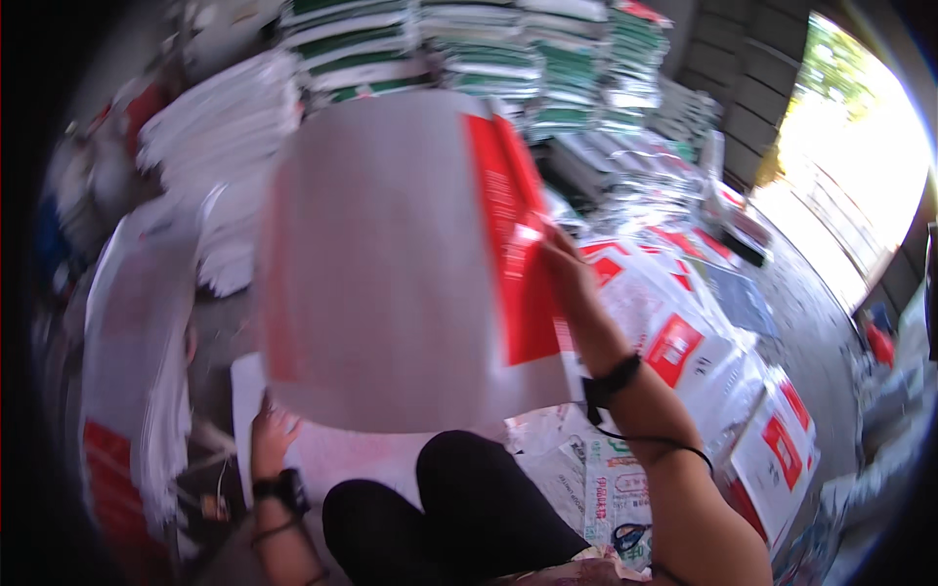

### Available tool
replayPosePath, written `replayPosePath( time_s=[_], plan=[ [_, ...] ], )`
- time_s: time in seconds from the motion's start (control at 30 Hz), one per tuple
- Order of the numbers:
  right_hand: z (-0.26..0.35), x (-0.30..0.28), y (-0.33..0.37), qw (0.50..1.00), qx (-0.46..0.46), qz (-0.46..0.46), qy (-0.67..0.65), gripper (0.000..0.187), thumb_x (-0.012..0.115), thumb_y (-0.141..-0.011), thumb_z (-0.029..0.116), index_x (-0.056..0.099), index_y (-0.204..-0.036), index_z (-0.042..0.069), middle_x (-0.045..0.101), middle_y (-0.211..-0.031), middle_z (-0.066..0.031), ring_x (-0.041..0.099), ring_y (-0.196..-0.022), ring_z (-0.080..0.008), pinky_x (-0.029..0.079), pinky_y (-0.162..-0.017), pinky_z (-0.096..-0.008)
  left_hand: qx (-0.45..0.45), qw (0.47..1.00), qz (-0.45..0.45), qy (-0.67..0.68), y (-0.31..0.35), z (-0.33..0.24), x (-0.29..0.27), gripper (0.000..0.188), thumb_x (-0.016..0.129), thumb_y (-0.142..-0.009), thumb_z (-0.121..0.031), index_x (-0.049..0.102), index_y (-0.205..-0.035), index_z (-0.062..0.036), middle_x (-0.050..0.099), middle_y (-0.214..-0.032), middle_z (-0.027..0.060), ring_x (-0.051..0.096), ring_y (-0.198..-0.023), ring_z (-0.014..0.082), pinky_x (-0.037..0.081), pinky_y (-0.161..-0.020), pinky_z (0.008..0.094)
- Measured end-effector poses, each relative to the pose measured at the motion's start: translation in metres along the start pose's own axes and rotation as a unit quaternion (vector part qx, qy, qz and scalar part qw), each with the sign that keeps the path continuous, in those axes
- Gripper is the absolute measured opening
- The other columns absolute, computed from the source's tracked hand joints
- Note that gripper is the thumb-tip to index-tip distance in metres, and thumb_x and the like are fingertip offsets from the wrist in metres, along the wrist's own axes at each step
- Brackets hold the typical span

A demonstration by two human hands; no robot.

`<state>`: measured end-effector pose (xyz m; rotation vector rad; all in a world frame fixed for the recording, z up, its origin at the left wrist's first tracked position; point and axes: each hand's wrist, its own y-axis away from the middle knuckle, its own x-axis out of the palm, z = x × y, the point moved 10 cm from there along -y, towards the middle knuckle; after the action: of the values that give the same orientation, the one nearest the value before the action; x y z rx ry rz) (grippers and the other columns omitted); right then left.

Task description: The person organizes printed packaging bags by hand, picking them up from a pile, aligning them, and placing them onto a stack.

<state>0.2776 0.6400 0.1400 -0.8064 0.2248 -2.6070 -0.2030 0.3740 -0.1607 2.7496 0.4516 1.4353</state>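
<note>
Hard daylight floods in from the doorway [860, 146] at the far right and burns out to white glare, while the left side sinks into dim shadow, the raised white sack [391, 264] smears with motion blur, and straight edges bend toward the dark rim.

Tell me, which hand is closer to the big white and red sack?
Right. The right hand grips the sack's red edge; the left hand is just beneath its bottom edge.

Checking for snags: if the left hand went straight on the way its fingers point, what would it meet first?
Probably the lower edge of the raised sack: the left hand points up at it from just below. Depth is unclear.
</note>
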Motion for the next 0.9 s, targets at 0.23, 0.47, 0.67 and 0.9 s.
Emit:
replayPosePath(
  time_s=[0.23,0.47,0.67,0.9],
  plan=[
    [-0.154,-0.16,0.056,0.976,0.158,-0.096,0.118,0.037,0.049,-0.098,0.007,0.049,-0.135,0.0,0.062,-0.119,-0.0101,0.063,-0.104,-0.0211,0.053,-0.091,-0.0335,0.114,0.973,-0.189,0.062,-0.009,0.03,-0.075,0.033,0.056,-0.1,-0.026,0.058,-0.121,-0.0011,0.064,-0.116,0.0087,0.061,-0.109,0.0187,0.051,-0.097,0.0336],
    [-0.221,-0.267,0.075,0.93,0.156,-0.107,0.316,0.036,0.047,-0.097,0.006,0.052,-0.132,-0.003,0.061,-0.121,-0.0106,0.06,-0.106,-0.0181,0.049,-0.091,-0.0295,0.172,0.916,-0.363,0.02,0.024,0.044,-0.127,0.013,0.068,-0.086,-0.003,0.062,-0.097,-0.0026,0.062,-0.073,0.0041,0.062,-0.062,0.0138,0.051,-0.054,0.0246],
    [-0.262,-0.221,0.067,0.824,0.126,0.021,0.552,0.036,0.048,-0.098,0.009,0.053,-0.131,-0.003,0.065,-0.119,-0.0157,0.063,-0.108,-0.0252,0.049,-0.092,-0.0333,0.08,0.766,-0.589,-0.246,0.141,0.106,-0.231,0.017,0.067,-0.075,-0.001,0.055,-0.087,0.0013,0.058,-0.069,0.0055,0.055,-0.05,0.0146,0.045,-0.045,0.0253],
    [-0.299,-0.109,0.05,0.719,0.043,0.188,0.668,0.034,0.046,-0.1,0.011,0.053,-0.13,-0.002,0.064,-0.119,-0.0243,0.063,-0.112,-0.0372,0.05,-0.095,-0.0404,0.089,0.749,-0.626,-0.2,0.174,0.115,-0.23,0.012,0.064,-0.085,-0.006,0.055,-0.081,0.0016,0.057,-0.064,0.0062,0.053,-0.046,0.0136,0.041,-0.041,0.0257]
  ],
)
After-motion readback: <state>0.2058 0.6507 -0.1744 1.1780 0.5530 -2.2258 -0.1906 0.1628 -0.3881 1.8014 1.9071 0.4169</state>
